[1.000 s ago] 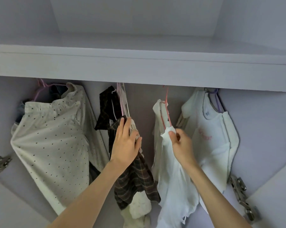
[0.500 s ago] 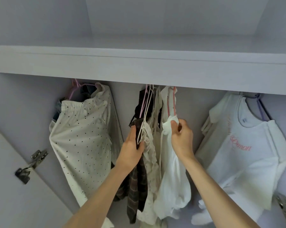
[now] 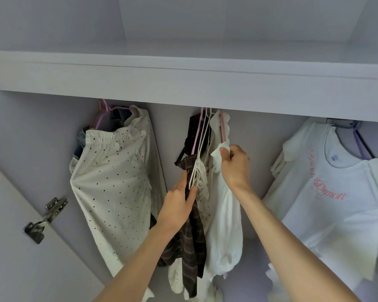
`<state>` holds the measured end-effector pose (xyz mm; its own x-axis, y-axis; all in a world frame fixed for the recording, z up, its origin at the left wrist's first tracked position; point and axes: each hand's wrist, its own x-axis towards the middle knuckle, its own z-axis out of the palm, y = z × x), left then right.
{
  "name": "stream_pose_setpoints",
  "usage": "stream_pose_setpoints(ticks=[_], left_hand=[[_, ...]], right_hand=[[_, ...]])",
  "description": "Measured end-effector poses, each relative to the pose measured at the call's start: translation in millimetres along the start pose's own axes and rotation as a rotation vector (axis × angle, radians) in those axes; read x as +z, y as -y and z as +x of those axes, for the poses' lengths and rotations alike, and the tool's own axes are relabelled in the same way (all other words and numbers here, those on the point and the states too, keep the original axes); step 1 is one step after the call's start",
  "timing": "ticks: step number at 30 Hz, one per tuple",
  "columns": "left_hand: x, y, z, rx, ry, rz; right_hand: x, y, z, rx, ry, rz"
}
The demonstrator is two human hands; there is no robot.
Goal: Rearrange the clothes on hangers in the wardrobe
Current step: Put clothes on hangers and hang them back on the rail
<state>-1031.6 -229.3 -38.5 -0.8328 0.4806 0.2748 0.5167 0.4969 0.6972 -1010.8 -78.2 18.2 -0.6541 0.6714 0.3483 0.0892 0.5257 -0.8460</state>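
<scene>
A bunch of hangers hangs under the shelf in the middle. On them are a dark plaid garment [image 3: 191,243], a cream ruched top [image 3: 202,184] and a white garment [image 3: 226,225] on a pink hanger [image 3: 221,129]. My left hand [image 3: 179,203] grips the plaid garment beside the cream top. Higher up, my right hand [image 3: 235,165] pinches the white garment's shoulder just below the pink hanger.
Spotted cream trousers [image 3: 114,188] hang at the left over denim on a pink hanger. A white T-shirt with pink lettering [image 3: 340,203] hangs at the right on a purple hanger. The shelf front [image 3: 183,83] runs overhead. A door hinge [image 3: 45,216] sits lower left.
My right hand has slid the white garment on its pink hanger left against the plaid and cream clothes. The view has shifted left. My left hand has slipped lower on the plaid garment.
</scene>
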Motion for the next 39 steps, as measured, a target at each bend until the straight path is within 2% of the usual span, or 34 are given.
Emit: stream_pose_setpoints(ticks=[3, 7, 11, 15, 19, 22, 27, 32, 35, 39], left_hand=[[0.3, 3.6, -2.1, 0.012, -0.022, -0.012], [-1.7, 7.6, -5.4, 0.043, -0.023, -0.061], [-11.9, 0.0, -12.6, 0.083, 0.041, -0.162], [-17.1, 7.3, -11.6, 0.095, 0.087, -0.211], [-13.5, 15.8, -10.4, 0.094, 0.181, -0.219], [-5.6, 19.3, -9.9, 0.159, 0.21, -0.213], [-7.9, 14.1, -11.7, 0.207, 0.217, -0.044], [-15.1, 29.8, -29.1, 0.249, 0.172, 0.283], [-18.8, 42.3, -60.5, 0.178, 0.1, 0.407], [-24.4, 56.3, -119.6, -0.038, -0.011, 0.453]], right_hand=[[8.5, 0.0, -2.1, -0.019, 0.019, -0.081], [17.2, 10.7, -2.8, -0.067, 0.135, -0.231], [26.0, 21.7, -5.0, -0.054, 0.276, -0.096], [33.8, 25.3, -8.6, -0.066, 0.322, 0.015], [37.2, 16.5, -7.6, -0.055, 0.358, 0.033], [35.8, 9.1, -6.1, -0.061, 0.393, -0.002], [30.5, -3.7, -24.3, -0.254, 0.43, -0.22], [26.3, -17.8, -53.3, -0.418, 0.405, -0.396], [26.7, -31.1, -72.7, -0.513, 0.393, -0.518], [21.6, -34.1, -102.6, -0.62, 0.411, -0.644]])
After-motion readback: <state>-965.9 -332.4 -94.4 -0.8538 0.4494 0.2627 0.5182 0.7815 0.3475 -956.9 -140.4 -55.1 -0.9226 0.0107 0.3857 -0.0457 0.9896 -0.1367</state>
